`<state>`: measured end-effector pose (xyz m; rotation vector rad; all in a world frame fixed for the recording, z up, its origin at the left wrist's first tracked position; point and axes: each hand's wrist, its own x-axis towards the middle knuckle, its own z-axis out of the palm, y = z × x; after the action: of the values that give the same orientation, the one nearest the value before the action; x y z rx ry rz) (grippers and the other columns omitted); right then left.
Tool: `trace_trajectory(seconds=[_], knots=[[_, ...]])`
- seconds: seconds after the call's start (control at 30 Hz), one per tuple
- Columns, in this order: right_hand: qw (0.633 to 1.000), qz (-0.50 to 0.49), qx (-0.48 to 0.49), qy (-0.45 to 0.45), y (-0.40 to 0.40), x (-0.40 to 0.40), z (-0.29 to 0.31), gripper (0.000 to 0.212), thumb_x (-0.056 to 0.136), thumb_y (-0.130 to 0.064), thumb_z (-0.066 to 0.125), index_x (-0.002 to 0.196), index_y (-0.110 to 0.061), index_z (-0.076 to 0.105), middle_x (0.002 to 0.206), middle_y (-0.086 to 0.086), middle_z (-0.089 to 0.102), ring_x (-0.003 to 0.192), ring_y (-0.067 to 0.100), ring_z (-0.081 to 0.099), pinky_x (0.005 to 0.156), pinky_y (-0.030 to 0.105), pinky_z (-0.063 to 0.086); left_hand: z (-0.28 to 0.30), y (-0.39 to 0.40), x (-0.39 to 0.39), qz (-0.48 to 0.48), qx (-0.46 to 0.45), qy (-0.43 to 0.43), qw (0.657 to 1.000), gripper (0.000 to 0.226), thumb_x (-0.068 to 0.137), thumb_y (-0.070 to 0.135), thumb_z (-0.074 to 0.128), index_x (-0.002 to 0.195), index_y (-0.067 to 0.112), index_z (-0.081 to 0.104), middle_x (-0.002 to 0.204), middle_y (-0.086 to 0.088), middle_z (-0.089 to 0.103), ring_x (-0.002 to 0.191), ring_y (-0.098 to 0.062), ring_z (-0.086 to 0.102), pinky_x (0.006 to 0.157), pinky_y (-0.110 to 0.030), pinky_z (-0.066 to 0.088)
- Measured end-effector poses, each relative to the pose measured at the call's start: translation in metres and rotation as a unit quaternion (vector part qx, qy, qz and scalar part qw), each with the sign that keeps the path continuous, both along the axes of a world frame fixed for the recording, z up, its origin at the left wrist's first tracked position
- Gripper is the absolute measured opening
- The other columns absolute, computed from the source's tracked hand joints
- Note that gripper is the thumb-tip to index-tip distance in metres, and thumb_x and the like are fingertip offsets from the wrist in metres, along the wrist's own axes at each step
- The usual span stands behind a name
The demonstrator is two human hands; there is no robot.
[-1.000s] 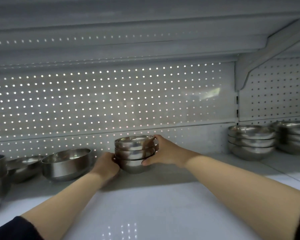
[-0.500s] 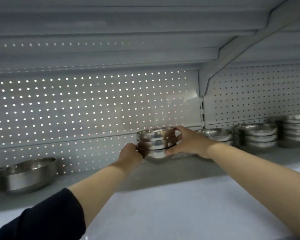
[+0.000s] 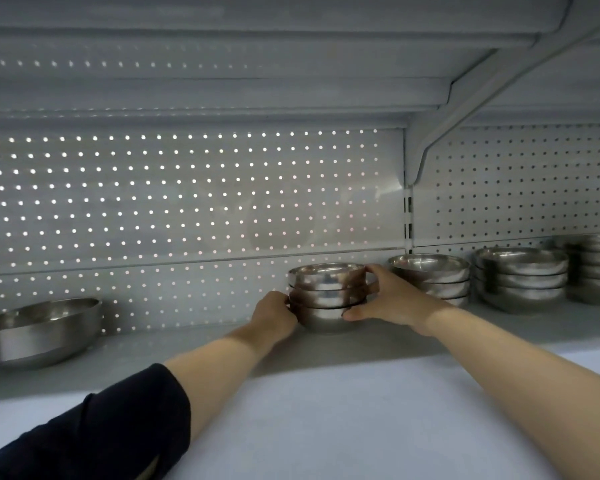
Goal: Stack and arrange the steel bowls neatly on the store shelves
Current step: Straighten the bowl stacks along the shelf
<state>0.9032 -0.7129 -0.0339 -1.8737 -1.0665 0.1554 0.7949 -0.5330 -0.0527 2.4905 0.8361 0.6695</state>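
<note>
**Small stack slid right, almost in line**

The small stack of bowls [image 3: 327, 296] has moved right along the shelf [image 3: 326, 410] since a moment ago — now it sits just beside the next stack [image 3: 430, 277], far back by the holed wall [image 3: 187, 202]. My left hand [image 3: 274, 315] presses its left side, fingers curled on it. My right hand [image 3: 392, 299] wraps the right side, thumb low, fingers up at the rim. I think I am lining it up with the row. Next I should nudge it gently, then let go — no bumping. One big bowl [image 3: 39, 332] waits far left.
</note>
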Motion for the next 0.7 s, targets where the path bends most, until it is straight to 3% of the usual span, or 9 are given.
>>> trace_trajectory(seconds=[0.1, 0.17, 0.27, 0.47, 0.6, 0.7], knots=[[1.0, 0.007, 0.007, 0.0, 0.0, -0.001, 0.0, 0.074, 0.061, -0.02, 0.088, 0.123, -0.021, 0.048, 0.103, -0.005, 0.063, 0.094, 0.005, 0.061, 0.069, 0.012, 0.044, 0.0, -0.002, -0.003, -0.012, -0.007, -0.003, 1.0, 0.023, 0.084, 0.011, 0.045, 0.091, 0.005, 0.067, 0.106, -0.018, 0.066, 0.102, -0.03, 0.06, 0.076, -0.023, 0.037], [1.0, 0.008, 0.011, -0.002, 0.0, -0.001, -0.001, 0.073, 0.062, -0.019, 0.087, 0.123, -0.021, 0.048, 0.101, -0.007, 0.064, 0.09, 0.002, 0.061, 0.064, 0.007, 0.043, 0.001, -0.003, -0.004, -0.02, -0.01, -0.008, 1.0, 0.018, 0.083, 0.012, 0.046, 0.079, 0.011, 0.064, 0.104, -0.017, 0.067, 0.099, -0.029, 0.06, 0.073, -0.022, 0.035], [1.0, 0.002, 0.005, -0.008, -0.001, -0.003, -0.001, 0.076, 0.062, -0.02, 0.087, 0.126, -0.022, 0.045, 0.102, -0.007, 0.063, 0.092, 0.004, 0.06, 0.067, 0.011, 0.042, -0.001, -0.002, -0.005, -0.022, -0.003, -0.018, 1.0, 0.023, 0.082, 0.01, 0.046, 0.06, 0.016, 0.049, 0.102, -0.017, 0.067, 0.096, -0.028, 0.06, 0.071, -0.021, 0.034], [1.0, -0.01, 0.005, -0.019, -0.001, -0.003, -0.001, 0.075, 0.063, -0.021, 0.087, 0.127, -0.02, 0.045, 0.103, -0.007, 0.061, 0.094, 0.006, 0.059, 0.068, 0.011, 0.041, -0.002, -0.003, -0.005, -0.016, 0.003, -0.028, 0.999, 0.033, 0.08, 0.007, 0.047, 0.049, 0.018, 0.042, 0.097, -0.018, 0.068, 0.081, -0.025, 0.054, 0.068, -0.02, 0.033], [0.999, -0.015, -0.003, -0.031, -0.001, -0.005, -0.001, 0.074, 0.062, -0.026, 0.087, 0.123, -0.024, 0.047, 0.102, -0.009, 0.062, 0.094, 0.005, 0.059, 0.069, 0.013, 0.042, -0.001, -0.004, -0.008, -0.011, -0.003, -0.03, 0.999, 0.035, 0.079, 0.005, 0.049, 0.047, 0.016, 0.04, 0.097, -0.021, 0.067, 0.098, -0.032, 0.061, 0.066, -0.021, 0.032], [0.996, -0.033, -0.027, -0.073, -0.002, -0.005, 0.003, 0.071, 0.059, -0.034, 0.087, 0.118, -0.024, 0.049, 0.101, -0.006, 0.064, 0.098, 0.012, 0.061, 0.082, 0.023, 0.048, 0.002, -0.007, -0.014, -0.01, -0.016, -0.025, 1.0, 0.019, 0.078, 0.003, 0.05, 0.061, 0.009, 0.057, 0.1, -0.02, 0.068, 0.103, -0.032, 0.061, 0.067, -0.022, 0.036]])
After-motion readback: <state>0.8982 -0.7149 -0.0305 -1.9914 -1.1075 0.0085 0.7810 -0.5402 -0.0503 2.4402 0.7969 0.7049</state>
